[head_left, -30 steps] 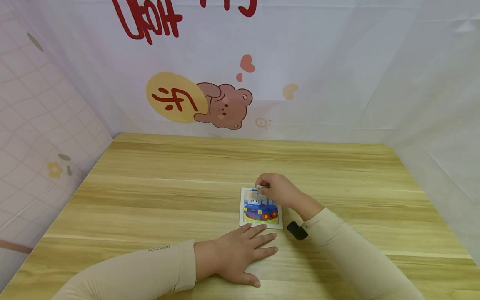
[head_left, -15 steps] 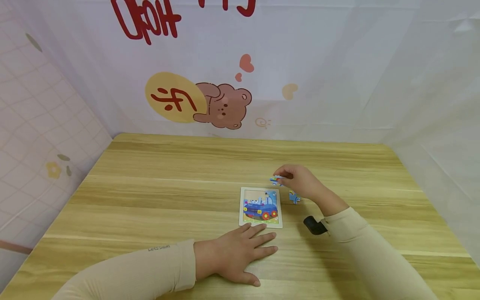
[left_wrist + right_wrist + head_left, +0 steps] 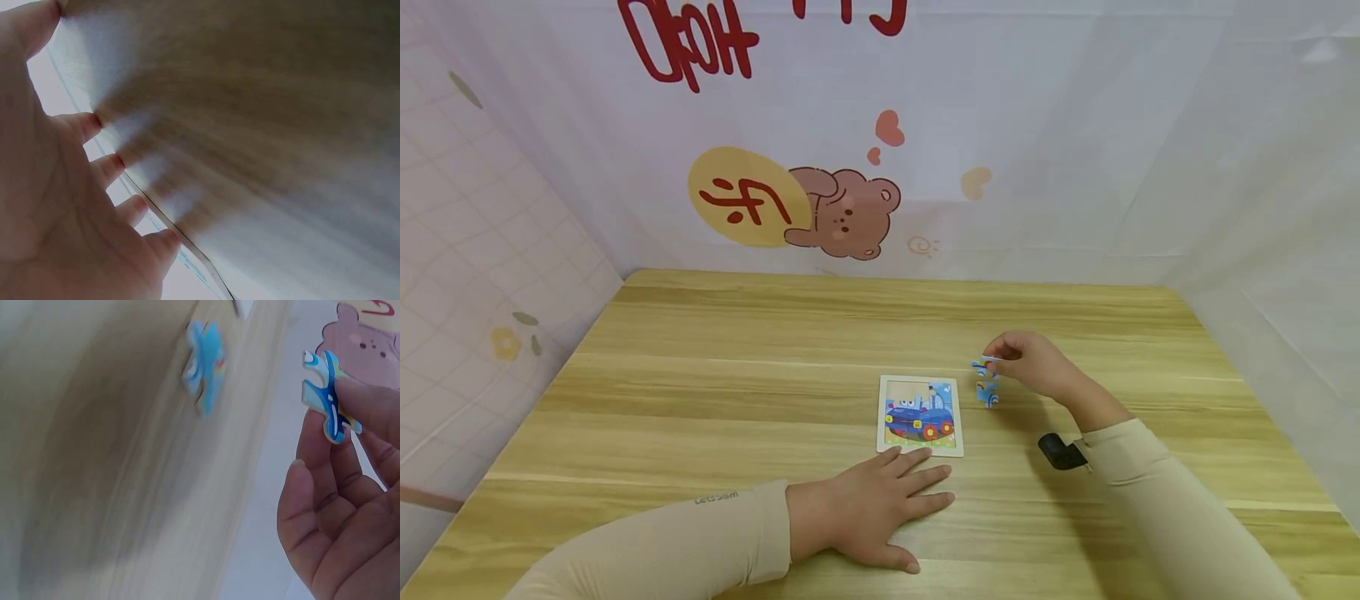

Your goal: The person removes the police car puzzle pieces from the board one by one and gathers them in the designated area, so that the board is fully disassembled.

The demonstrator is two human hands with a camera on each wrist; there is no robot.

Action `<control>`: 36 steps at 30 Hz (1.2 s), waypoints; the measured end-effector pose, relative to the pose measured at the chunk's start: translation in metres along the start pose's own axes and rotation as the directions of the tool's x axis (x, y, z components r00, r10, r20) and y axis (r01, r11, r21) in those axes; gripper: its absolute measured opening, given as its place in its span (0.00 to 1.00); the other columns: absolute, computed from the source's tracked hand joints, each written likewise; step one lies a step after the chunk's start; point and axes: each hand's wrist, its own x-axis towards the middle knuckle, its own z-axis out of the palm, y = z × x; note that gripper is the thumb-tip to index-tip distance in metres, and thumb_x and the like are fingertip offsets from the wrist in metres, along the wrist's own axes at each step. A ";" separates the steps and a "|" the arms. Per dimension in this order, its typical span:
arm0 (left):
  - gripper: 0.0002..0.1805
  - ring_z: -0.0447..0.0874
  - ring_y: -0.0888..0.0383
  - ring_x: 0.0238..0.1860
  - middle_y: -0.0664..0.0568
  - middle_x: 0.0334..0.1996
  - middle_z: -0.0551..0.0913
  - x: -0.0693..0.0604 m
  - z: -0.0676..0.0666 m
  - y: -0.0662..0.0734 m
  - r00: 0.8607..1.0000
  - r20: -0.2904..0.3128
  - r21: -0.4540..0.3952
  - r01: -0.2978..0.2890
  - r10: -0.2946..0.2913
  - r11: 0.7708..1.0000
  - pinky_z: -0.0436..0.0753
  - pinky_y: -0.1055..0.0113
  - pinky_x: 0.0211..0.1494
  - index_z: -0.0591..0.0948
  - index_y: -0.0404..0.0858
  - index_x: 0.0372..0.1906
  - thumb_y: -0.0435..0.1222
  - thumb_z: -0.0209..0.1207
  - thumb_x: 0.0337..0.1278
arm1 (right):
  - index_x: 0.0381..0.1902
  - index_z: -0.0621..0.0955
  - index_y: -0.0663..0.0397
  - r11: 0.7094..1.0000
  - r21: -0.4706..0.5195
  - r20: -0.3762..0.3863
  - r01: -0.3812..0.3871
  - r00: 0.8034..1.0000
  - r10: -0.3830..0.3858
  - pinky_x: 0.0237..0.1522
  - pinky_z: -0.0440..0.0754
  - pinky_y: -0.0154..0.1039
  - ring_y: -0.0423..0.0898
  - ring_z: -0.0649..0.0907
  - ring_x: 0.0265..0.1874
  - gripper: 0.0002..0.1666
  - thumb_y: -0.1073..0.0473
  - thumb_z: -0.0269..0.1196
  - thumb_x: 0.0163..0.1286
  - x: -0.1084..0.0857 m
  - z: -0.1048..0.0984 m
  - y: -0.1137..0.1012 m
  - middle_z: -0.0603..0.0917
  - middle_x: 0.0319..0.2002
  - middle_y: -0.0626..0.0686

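Note:
A white-framed jigsaw puzzle [image 3: 883,417] with a blue cartoon car lies on the table, a bare patch showing at its upper left. My left hand [image 3: 880,504] rests flat with fingers spread, its fingertips touching the frame's lower edge; in the left wrist view the fingers [image 3: 131,209] reach that edge. To the right of the frame, my right hand [image 3: 1033,362] pinches a puzzle piece [image 3: 331,400] between thumb and fingers, held above the table. Just below it in the head view, a second light-blue puzzle piece [image 3: 987,395] lies on the wood.
The wooden table [image 3: 737,333] runs back to a white printed cloth [image 3: 1037,125] with a bear on it. More cloth hangs along the left and right sides. A black device [image 3: 1062,452] sits at my right wrist, over the table.
My right hand has moved right, from the frame's top edge to beside the second piece, carrying the pinched puzzle piece out of the frame area. The left hand has stayed still.

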 end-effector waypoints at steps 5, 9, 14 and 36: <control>0.42 0.48 0.49 0.76 0.55 0.76 0.52 0.000 -0.001 0.001 1.000 -0.005 0.012 0.002 -0.002 1.000 0.63 0.53 0.70 0.55 0.54 0.76 0.69 0.41 0.61 | 0.43 0.81 0.61 1.000 0.004 0.021 -0.023 1.000 0.023 0.40 0.75 0.42 0.48 0.76 0.36 0.09 0.61 0.62 0.69 -0.003 -0.006 0.011 0.80 0.36 0.53; 0.42 0.48 0.49 0.76 0.55 0.76 0.51 0.000 -0.001 0.000 1.000 0.000 0.002 0.003 -0.003 1.000 0.62 0.53 0.70 0.55 0.54 0.76 0.69 0.41 0.61 | 0.43 0.81 0.63 0.999 0.019 0.051 -0.041 0.998 0.040 0.40 0.75 0.41 0.47 0.76 0.36 0.09 0.64 0.61 0.68 -0.006 -0.010 0.019 0.80 0.35 0.52; 0.42 0.47 0.50 0.76 0.55 0.77 0.51 0.001 -0.001 0.000 1.000 0.010 -0.010 0.001 -0.001 1.000 0.62 0.52 0.71 0.54 0.54 0.76 0.69 0.41 0.61 | 0.43 0.81 0.64 0.997 0.032 0.077 -0.064 0.995 0.061 0.40 0.76 0.39 0.45 0.77 0.35 0.09 0.64 0.62 0.67 -0.011 -0.016 0.027 0.82 0.34 0.51; 0.42 0.48 0.49 0.76 0.54 0.76 0.51 -0.001 -0.001 0.000 1.000 -0.002 0.004 0.000 0.000 1.000 0.63 0.52 0.70 0.55 0.54 0.76 0.68 0.41 0.61 | 0.43 0.80 0.69 0.982 0.117 0.194 -0.146 0.973 0.122 0.34 0.76 0.33 0.39 0.77 0.29 0.13 0.63 0.64 0.65 -0.018 -0.025 0.049 0.83 0.31 0.47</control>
